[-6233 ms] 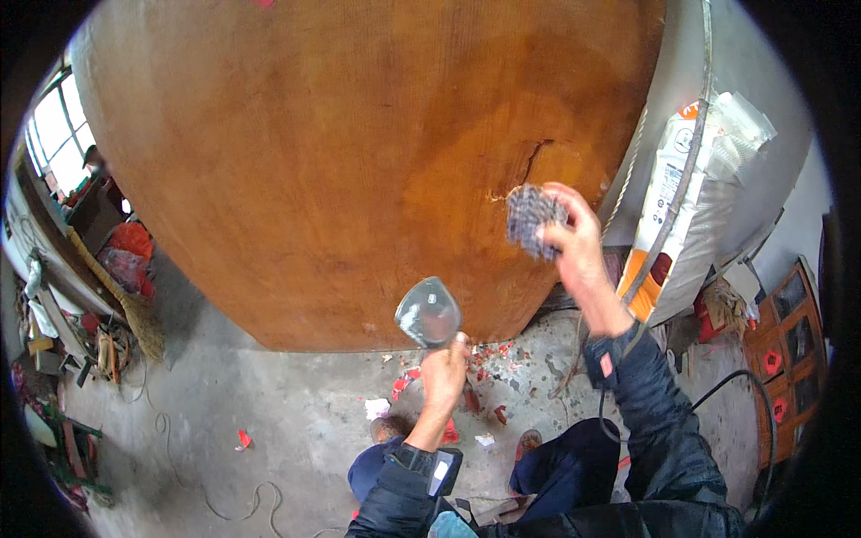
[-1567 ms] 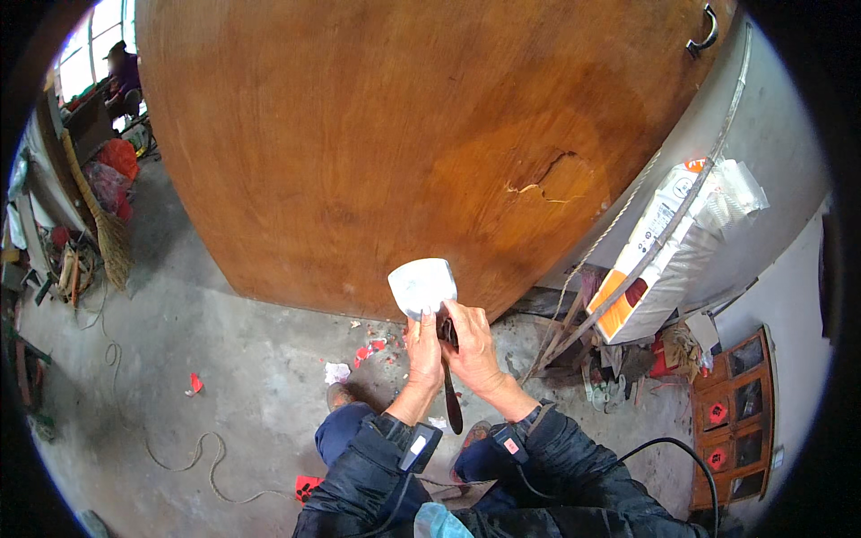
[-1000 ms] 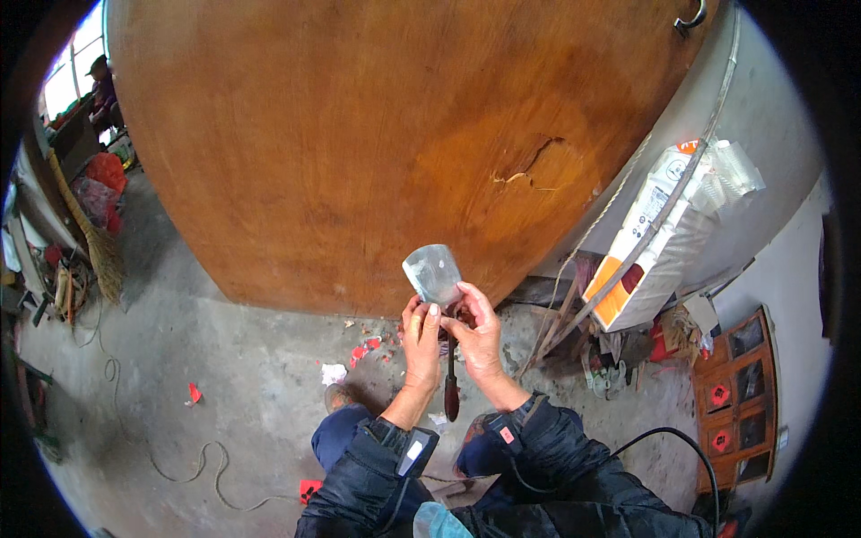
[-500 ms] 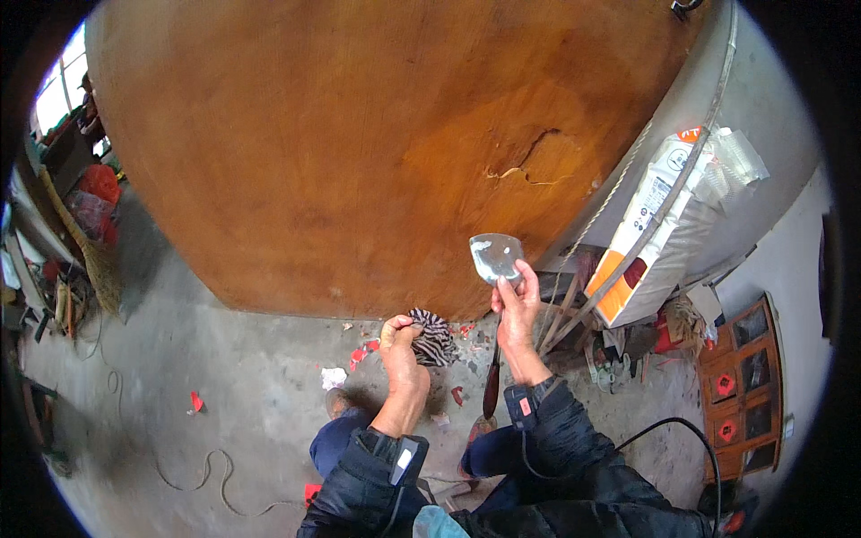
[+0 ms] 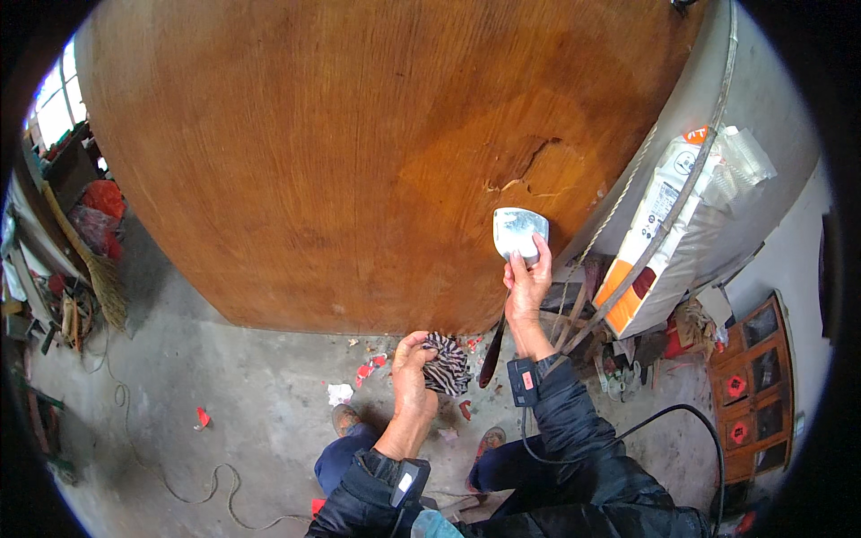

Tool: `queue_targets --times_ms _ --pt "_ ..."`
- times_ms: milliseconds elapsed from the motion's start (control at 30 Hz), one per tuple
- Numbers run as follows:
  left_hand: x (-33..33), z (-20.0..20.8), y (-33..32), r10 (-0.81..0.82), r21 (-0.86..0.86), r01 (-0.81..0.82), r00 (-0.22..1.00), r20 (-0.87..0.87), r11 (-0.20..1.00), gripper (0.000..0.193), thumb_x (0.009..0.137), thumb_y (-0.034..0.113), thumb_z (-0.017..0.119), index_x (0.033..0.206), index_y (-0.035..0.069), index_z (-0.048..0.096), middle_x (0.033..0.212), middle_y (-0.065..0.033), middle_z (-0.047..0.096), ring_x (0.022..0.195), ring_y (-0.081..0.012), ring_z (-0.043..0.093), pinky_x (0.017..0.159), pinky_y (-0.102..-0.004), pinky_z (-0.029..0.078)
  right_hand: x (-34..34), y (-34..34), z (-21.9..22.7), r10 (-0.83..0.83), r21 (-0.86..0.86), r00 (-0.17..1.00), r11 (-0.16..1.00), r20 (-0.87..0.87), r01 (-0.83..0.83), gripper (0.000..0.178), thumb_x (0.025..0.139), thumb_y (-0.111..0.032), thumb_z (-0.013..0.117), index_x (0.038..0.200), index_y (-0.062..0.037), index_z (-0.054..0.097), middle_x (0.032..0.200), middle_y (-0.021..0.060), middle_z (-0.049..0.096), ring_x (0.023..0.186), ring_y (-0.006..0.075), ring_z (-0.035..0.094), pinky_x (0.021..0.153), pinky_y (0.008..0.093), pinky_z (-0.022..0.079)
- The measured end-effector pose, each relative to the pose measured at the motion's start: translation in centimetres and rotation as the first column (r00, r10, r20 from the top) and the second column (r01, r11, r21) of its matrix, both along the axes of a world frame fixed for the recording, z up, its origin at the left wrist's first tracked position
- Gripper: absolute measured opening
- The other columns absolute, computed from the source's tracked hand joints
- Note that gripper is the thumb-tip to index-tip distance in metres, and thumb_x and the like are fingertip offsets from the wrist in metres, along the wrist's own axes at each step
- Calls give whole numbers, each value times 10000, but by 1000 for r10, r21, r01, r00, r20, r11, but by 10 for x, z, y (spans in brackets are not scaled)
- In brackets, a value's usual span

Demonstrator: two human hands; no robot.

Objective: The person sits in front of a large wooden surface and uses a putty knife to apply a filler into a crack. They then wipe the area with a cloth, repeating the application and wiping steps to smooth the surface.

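Note:
My right hand (image 5: 527, 291) grips a wok spatula by the base of its broad, shiny metal blade (image 5: 517, 230), thumb on the face. Its dark brown handle (image 5: 491, 359) hangs down past my wrist. The blade is up in front of the large brown wooden panel (image 5: 341, 179). To the left and lower, my left hand (image 5: 414, 377) has its fingers closed on a crumpled black-and-white striped cloth (image 5: 447, 366). Cloth and spatula are apart.
A crack (image 5: 529, 166) runs across the panel. On the right stand a white-and-orange package (image 5: 650, 233), a pole (image 5: 668, 211) and a wooden cabinet (image 5: 753, 390). Red and white scraps (image 5: 339, 394) and a thin rope (image 5: 215, 484) lie on the concrete floor. A broom (image 5: 103, 278) leans at left.
My right hand has raised the spatula slightly up and right, and its blade has tilted, now looking bright white. My left hand with the cloth has shifted slightly right and down.

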State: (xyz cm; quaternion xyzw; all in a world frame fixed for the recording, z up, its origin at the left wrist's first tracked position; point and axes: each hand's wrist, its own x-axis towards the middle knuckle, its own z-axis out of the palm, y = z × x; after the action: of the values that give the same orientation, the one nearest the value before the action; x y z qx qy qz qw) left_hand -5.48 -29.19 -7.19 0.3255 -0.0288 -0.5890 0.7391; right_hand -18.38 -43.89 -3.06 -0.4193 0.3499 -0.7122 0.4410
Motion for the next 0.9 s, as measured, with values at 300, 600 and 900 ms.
queue_targets --times_ms 300,600,900 --pt "-3 0 -1 -56 -10 56 998 -36 998 271 704 -76 482 940 36 554 829 -31 577 754 -127 551 707 -238 455 -3 -10 13 -46 -69 996 997 -81 41 458 803 9 578 1219 -90 415 866 11 525 526 44 434 405 161 315" --pt "-2 -1 1 -94 8 94 995 -22 996 262 714 -72 479 941 39 546 807 -35 583 738 -131 560 690 -249 466 1 -9 15 -17 -88 992 996 -123 6 468 793 43 564 1227 -59 423 898 26 514 507 44 396 416 171 316" --pt "-3 3 3 -81 6 81 997 -9 997 255 712 -70 476 936 31 546 828 -48 584 746 -148 567 695 -259 472 -2 -7 7 18 -74 998 997 -61 -22 460 795 29 559 1223 -77 427 868 34 538 477 53 397 388 173 280"
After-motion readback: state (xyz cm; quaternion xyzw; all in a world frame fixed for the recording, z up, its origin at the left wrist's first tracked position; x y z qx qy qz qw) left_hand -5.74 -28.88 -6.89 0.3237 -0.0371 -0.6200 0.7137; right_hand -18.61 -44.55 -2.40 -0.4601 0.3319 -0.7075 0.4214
